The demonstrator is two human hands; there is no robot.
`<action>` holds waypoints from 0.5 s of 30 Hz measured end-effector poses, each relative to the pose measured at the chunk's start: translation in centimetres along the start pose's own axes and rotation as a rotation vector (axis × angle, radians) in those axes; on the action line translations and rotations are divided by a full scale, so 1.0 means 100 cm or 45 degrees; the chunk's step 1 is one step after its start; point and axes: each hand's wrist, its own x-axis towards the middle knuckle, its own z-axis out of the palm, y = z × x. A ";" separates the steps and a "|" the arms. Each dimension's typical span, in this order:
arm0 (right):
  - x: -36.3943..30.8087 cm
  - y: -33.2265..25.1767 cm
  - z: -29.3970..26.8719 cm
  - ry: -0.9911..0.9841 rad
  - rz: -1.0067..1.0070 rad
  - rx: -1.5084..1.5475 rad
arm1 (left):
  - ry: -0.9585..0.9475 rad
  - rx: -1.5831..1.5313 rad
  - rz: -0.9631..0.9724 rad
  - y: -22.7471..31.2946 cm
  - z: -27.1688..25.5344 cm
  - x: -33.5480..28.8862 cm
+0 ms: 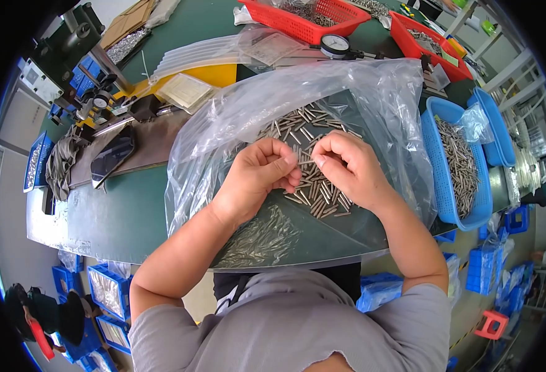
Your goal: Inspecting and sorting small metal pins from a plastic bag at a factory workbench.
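My left hand (261, 173) and my right hand (346, 167) meet over a heap of small metal pins (313, 133) lying on a clear plastic bag (235, 118) spread on the green table. Both hands pinch one thin metal pin (306, 162) between their fingertips, left thumb and fingers on one end, right fingertips on the other. More pins (322, 201) lie scattered just below the hands. A second, looser pile of pins (260, 239) sits nearer my body under the left forearm.
A blue tray (452, 208) holding many pins stands to the right, with another blue tray (493, 124) behind it. Red baskets (297, 28) and a dial gauge (335, 44) are at the back. A press machine (74, 49) and fixtures stand at the left.
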 end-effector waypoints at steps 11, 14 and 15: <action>-0.001 0.010 0.012 -0.082 0.073 0.436 | -0.081 -0.086 -0.020 -0.001 -0.001 -0.001; -0.002 0.008 0.011 -0.221 0.285 0.699 | -0.110 -0.112 -0.027 -0.004 -0.002 -0.001; -0.002 0.008 0.011 -0.223 0.283 0.698 | -0.120 -0.124 -0.032 -0.005 -0.002 -0.001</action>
